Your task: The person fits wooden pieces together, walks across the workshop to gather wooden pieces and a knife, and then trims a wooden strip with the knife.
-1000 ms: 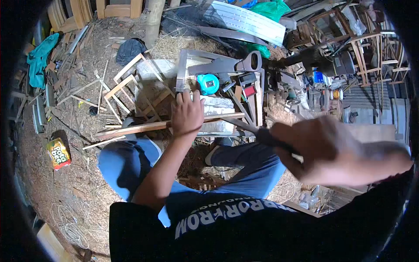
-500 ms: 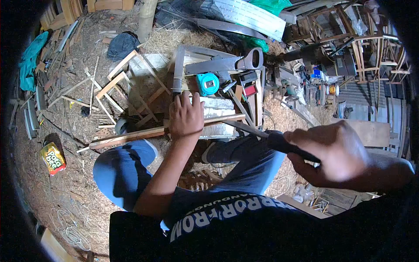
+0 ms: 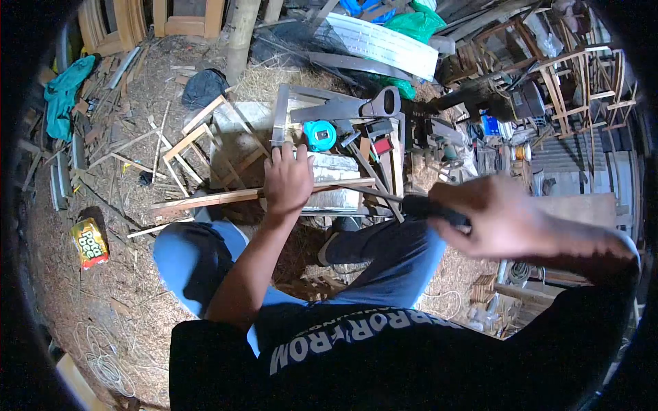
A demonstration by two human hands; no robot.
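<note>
My left hand (image 3: 288, 183) presses over a long wooden strip (image 3: 205, 201), its fingers bent across the wood toward the low work surface (image 3: 336, 164). My right hand (image 3: 480, 216), slightly blurred, grips the black handle of a saw (image 3: 415, 205). The saw's thin blade shows nearly edge-on and reaches toward the strip, right of my left hand. Whether its teeth touch the wood I cannot tell. Just beyond my left fingers sits a turquoise tape measure (image 3: 320, 135). A second handsaw (image 3: 343, 109) with a grey handle lies behind it.
A red-faced block (image 3: 382, 145) and small tools lie on the surface's right side. Thin wooden frames (image 3: 199, 137) stand to the left. A yellow snack packet (image 3: 89, 242) and coiled cord (image 3: 110, 359) are on the littered ground. Stacked timber (image 3: 576, 82) fills the far right.
My right hand and the saw have moved forward and left toward the strip. The strip's left end has shifted away from me, apart from a thin pale stick. The view has shifted slightly.
</note>
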